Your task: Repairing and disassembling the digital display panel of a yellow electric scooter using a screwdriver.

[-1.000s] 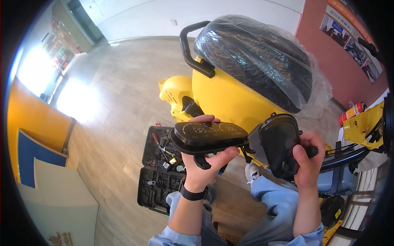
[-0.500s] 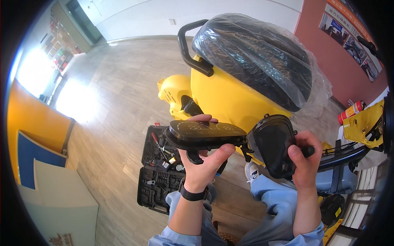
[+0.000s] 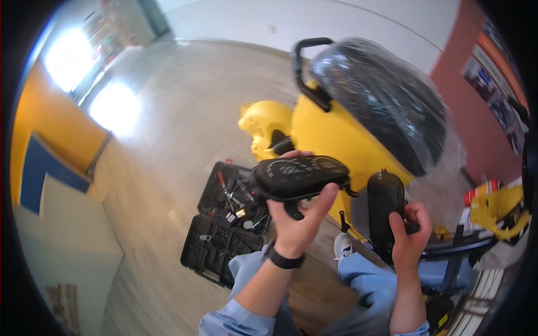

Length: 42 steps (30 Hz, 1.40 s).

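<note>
My left hand [image 3: 292, 227] grips a black rounded instrument panel [image 3: 302, 175] from below, its thumb along the near edge and fingertips showing behind. Pale gauge markings show on the panel's glossy face, which tilts upward. In my right hand [image 3: 412, 232] is a black plastic cover [image 3: 384, 204], pinched at its right edge between thumb and fingers. It stands nearly on end, to the right of the panel and apart from it. Beyond both hands is a yellow scooter body [image 3: 325, 129] with a black seat [image 3: 381, 101] under clear plastic film.
An open black tool case [image 3: 210, 246] with several tools lies on the wooden floor at left. A black grab rail [image 3: 300, 67] rises by the seat. At right are yellow body parts [image 3: 496, 211] and a red fire extinguisher [image 3: 481, 191]. A yellow and blue partition [image 3: 61, 117] stands far left.
The panel and cover have moved apart, leaving a wider gap. The panel's face has tipped more into view, and the cover has turned to look narrower. The whole view has shifted.
</note>
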Motion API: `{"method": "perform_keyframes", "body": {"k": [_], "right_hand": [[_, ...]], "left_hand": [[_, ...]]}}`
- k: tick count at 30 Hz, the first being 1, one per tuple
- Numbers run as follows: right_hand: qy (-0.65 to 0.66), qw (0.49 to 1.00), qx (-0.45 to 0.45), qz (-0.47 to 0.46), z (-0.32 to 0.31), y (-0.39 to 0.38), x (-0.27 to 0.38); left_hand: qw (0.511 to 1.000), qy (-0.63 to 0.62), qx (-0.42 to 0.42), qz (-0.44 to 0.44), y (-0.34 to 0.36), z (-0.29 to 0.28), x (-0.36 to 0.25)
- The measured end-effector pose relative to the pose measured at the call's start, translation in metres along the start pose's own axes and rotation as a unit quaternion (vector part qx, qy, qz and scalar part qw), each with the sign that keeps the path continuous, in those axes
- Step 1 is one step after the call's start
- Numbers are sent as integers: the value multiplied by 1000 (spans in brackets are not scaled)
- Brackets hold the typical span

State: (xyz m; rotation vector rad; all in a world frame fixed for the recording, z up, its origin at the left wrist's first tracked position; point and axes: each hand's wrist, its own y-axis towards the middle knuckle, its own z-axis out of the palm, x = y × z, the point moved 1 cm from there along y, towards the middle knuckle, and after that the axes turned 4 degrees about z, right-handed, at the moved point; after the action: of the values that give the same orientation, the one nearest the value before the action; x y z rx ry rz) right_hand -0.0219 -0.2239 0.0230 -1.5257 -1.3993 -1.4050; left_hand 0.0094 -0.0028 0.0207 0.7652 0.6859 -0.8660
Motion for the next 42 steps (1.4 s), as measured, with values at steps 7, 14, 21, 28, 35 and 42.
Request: {"method": "perform_keyframes", "body": {"k": [7,14,21,28,35,42], "right_hand": [[-150,978,145,-18,65,-23,-58],[-271,883,382,31,205,-53,-160],[-301,764,525,-225,367,-105,-262],[-368,727,525,-248,426,-149,-350],[-273,809,514,-86,414,-138,-334],[-46,856,439,270,279,-10,-203]], "left_hand": [[996,14,-86,24,-2,2,3],[992,87,-91,-10,0,-5,-10],[985,19,-103,-139,-1,-26,-18],[958,32,-139,-249,3,-41,-4],[958,48,-123,-253,10,-41,-2],[964,-97,-144,-201,22,-55,-3]]}}
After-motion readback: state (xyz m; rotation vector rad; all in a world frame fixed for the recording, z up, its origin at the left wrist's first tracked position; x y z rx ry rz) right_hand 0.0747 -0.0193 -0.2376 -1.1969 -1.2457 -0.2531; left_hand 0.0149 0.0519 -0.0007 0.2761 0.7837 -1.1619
